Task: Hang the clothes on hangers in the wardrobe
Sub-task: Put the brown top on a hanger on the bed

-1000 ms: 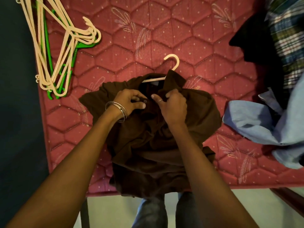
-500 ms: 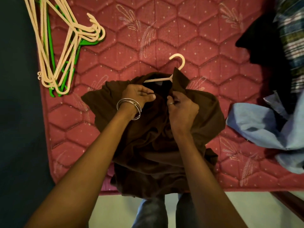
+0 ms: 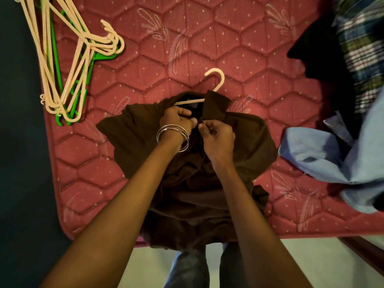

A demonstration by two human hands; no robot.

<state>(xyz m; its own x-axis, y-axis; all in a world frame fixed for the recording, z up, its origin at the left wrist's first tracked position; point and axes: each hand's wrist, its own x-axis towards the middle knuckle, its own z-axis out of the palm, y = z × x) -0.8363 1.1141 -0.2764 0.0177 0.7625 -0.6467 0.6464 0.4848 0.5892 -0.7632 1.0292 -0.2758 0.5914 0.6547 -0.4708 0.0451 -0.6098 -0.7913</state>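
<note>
A dark brown shirt point(image 3: 245, 142) lies crumpled on the red quilted mattress point(image 3: 207, 48), its lower part hanging over the near edge. A cream hanger point(image 3: 217, 80) sits inside its collar, hook pointing away from me. My left hand point(image 3: 176, 119), with silver bangles on the wrist, pinches the left side of the shirt's front opening just below the collar. My right hand point(image 3: 216, 136) pinches the right side of the opening, its fingertips almost meeting those of the left hand.
A pile of cream and green hangers point(image 3: 68, 65) lies at the mattress's far left. A light blue garment point(image 3: 332, 159), a dark garment point(image 3: 318, 50) and a plaid one point(image 3: 361, 44) are heaped on the right. The mattress's near edge and pale floor point(image 3: 291, 267) lie below.
Both hands have moved up the shirt front toward the collar and come close together, still pinching the fabric. The view has shifted slightly.
</note>
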